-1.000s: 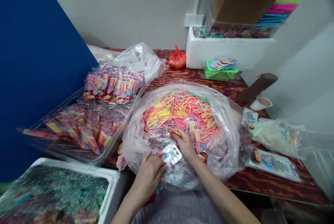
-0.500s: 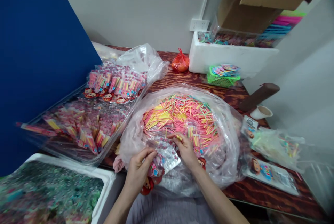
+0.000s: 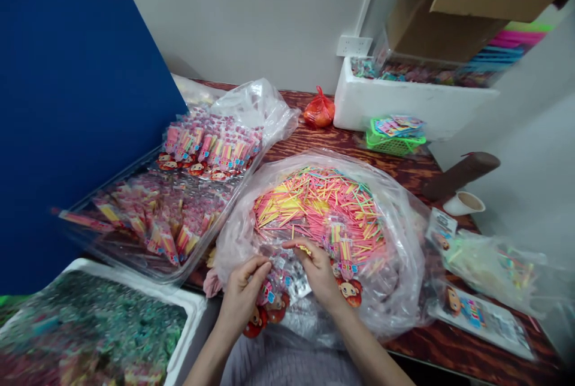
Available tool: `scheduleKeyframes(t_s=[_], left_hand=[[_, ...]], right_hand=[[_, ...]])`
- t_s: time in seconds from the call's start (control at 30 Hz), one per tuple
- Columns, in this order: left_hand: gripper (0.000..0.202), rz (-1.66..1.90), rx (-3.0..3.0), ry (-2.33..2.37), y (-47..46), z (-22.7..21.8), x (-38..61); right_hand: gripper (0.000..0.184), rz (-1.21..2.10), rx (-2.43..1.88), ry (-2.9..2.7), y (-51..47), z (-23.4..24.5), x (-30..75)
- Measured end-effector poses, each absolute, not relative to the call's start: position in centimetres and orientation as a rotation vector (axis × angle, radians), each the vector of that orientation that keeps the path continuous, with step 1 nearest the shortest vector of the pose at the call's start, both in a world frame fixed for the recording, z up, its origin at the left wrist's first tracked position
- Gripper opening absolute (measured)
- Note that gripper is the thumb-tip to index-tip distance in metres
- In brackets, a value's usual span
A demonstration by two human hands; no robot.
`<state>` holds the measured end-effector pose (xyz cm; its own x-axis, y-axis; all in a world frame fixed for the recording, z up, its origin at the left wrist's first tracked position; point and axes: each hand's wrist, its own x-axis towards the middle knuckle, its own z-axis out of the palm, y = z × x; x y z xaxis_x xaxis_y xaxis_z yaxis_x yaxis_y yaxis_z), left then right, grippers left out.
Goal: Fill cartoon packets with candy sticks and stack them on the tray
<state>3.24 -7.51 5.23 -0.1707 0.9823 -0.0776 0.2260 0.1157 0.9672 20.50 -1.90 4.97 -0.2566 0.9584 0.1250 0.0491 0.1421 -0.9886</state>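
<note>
The left hand (image 3: pixel 242 293) pinches thumb to forefinger on the edge of printed packets (image 3: pixel 268 297), which hang below its fingertips, probably so their tops stay free. The right hand (image 3: pixel 320 272) is beside it, apart, fingers bent at the packets' far side; whether it grips anything I cannot tell. The packets are over the near edge of a large plastic bag (image 3: pixel 406 260), close to the lap, which likely spares the arms any stretching.

Left of the lap, a foam box (image 3: pixel 191 314) stands by the table's (image 3: pixel 291 145) front edge, its contents blurred. The bag's sides are spread wide around coloured sticks (image 3: pixel 309 200), seemingly to leave them within easy reach. Filled packets (image 3: pixel 345 257) lie on the sticks' near right side.

Along the left, a clear tray (image 3: pixel 211 244) carries a loose heap (image 3: pixel 157 218) toward its front edge and a neater row (image 3: pixel 211 149) toward its back, perhaps to keep them sorted. Flat packaging (image 3: pixel 487 320) lies near the table's front right corner, with a paper cup (image 3: pixel 463 203) farther up the right edge. By the back edge sit a green basket (image 3: pixel 395 145), a red bag (image 3: pixel 319 111) and a white box (image 3: pixel 408 101), likely out of the way.
</note>
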Motion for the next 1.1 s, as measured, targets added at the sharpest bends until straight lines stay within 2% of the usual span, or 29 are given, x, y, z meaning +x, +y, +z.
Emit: scheduleKeyframes(t_s=[1.1], left_hand=[[0.027,1.120,1.174,1.552,-5.9,4.1,2.6]], right_hand=[[0.020,1.267,-1.106,-1.506,-1.1,4.6,20.3]])
